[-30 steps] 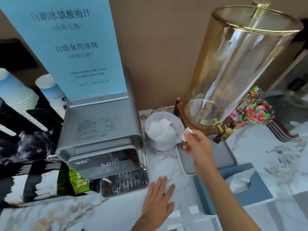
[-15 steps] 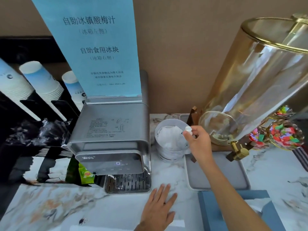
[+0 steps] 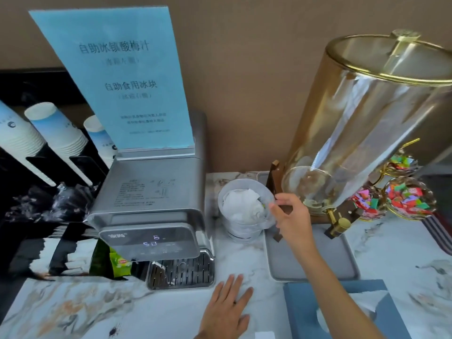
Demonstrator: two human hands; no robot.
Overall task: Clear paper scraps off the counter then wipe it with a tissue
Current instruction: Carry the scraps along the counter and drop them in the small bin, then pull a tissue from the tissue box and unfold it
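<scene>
A small white bin (image 3: pixel 247 232) stands on the marble counter (image 3: pixel 73 307), filled with crumpled white paper (image 3: pixel 241 204). My right hand (image 3: pixel 289 216) hovers at the bin's right rim, fingers apart, nothing seen in them. My left hand (image 3: pixel 227 310) lies flat on the counter near the front edge, fingers spread. One white paper scrap (image 3: pixel 264 335) lies at the bottom edge beside my left hand. A blue tissue box (image 3: pixel 342 311) sits under my right forearm, a white tissue (image 3: pixel 367 299) sticking out of its slot.
A silver water dispenser (image 3: pixel 151 199) with a blue sign (image 3: pixel 117 79) stands left of the bin. Right of it sit a grey tray (image 3: pixel 310 260), a glass drink dispenser (image 3: pixel 367 123) and candy bowls (image 3: pixel 408 196). Paper cups (image 3: pixel 56 128) and green tea bags (image 3: pixel 119 264) are at left.
My right hand carried a small white scrap to the bin; the scrap is no longer between the fingers, which have spread. The left hand stayed flat on the counter.
</scene>
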